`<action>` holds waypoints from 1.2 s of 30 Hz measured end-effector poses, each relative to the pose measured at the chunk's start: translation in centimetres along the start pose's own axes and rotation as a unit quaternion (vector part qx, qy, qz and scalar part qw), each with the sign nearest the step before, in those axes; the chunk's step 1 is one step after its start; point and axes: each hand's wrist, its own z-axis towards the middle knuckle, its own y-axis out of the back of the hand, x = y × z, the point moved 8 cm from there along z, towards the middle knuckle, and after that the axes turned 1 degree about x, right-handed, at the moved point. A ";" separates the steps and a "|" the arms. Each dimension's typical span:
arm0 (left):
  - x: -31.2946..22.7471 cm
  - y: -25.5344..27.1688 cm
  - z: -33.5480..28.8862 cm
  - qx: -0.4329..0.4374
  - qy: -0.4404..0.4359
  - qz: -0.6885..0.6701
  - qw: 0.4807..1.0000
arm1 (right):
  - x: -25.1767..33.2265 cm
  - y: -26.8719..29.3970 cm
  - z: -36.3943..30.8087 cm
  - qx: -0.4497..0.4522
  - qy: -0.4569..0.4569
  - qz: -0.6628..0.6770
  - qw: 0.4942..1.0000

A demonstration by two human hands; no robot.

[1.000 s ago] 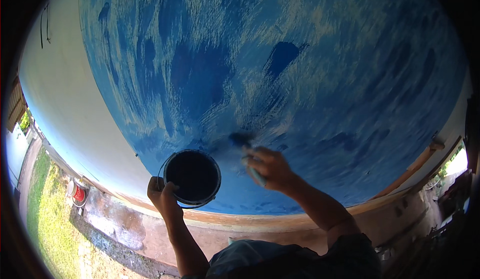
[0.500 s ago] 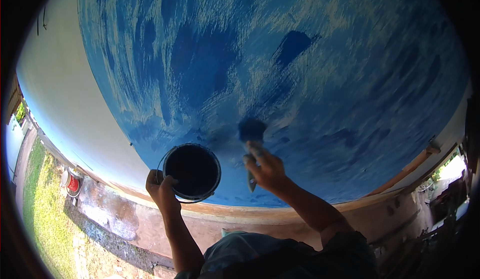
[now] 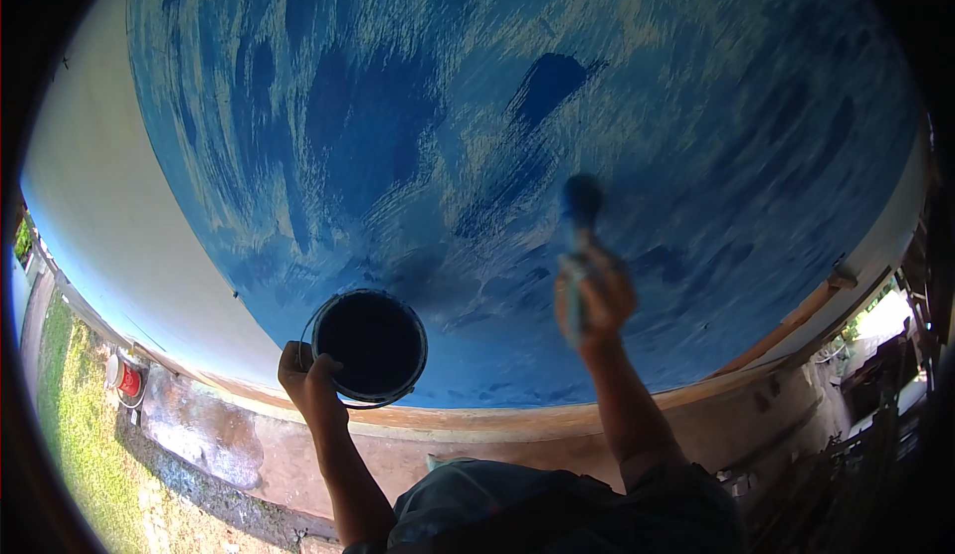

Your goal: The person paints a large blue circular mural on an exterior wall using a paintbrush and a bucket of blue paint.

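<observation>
Currently, the paintbrush with dark blue bristles and a pale greenish handle (image 3: 581,218) is in front of the broad wall surface streaked in several blues (image 3: 378,126), right of centre and bristle end up. Blur prevents confirmation of bristle contact with the surface.

The right hand (image 3: 601,290) is closed around the brush handle; exact finger placement is blurred. The left hand (image 3: 316,387) grips the round, dark, open-topped bucket (image 3: 423,357) at its left side, thumb over the rim. The bucket is below and to the left of the brush, its mouth facing the viewer; its interior is too dark to establish the fill level. A thin wire bail arcs along its left edge.

Judged from this arrangement, the step in hand is application of blue paint by brush. Pale streaks show between strokes on the upper area. The next move calls for flat bristle pressure across such streaks, with the bucket kept level and close for reloading.

Beyond the blue area, a pale wall section (image 3: 109,186) borders it at left, and a tan ledge (image 3: 497,421) runs below. Farther out at lower left are a red-and-white bucket (image 3: 125,379) and sunlit green grass (image 3: 75,430).
</observation>
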 end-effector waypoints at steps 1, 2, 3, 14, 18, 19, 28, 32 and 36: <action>0.2 -0.3 0.0 0.006 0.002 0.013 1.000 | 0.9 -1.9 -2.1 0.024 0.015 -0.016 0.999; 0.3 -0.3 0.0 0.005 0.003 0.014 1.000 | 2.3 -3.1 -3.6 0.042 0.007 0.013 0.999; 0.5 -0.5 -0.1 0.005 0.004 0.019 1.000 | 3.6 -3.9 -4.5 0.060 0.000 0.043 0.997; 1.1 -3.4 -0.9 0.056 0.009 0.026 0.998 | -1.9 0.4 1.9 0.156 -0.087 0.202 0.963; 1.4 -3.2 -1.4 0.047 0.024 0.031 0.998 | -0.9 2.4 2.1 0.040 -0.084 0.159 0.983; 1.4 -3.2 -1.8 0.042 0.028 0.040 0.998 | -0.2 2.5 1.6 0.015 -0.076 0.182 0.980; 1.2 -1.1 -1.4 0.014 0.027 0.064 0.997 | -2.0 2.9 1.4 -0.070 -0.131 0.137 0.979; 0.9 -1.8 -1.6 0.015 0.027 0.056 0.998 | 0.8 -0.1 -0.3 0.018 -0.124 0.285 0.950; 1.3 -0.3 -1.3 0.011 0.018 0.040 0.999 | -1.2 -0.8 -2.9 -0.045 -0.075 0.270 0.959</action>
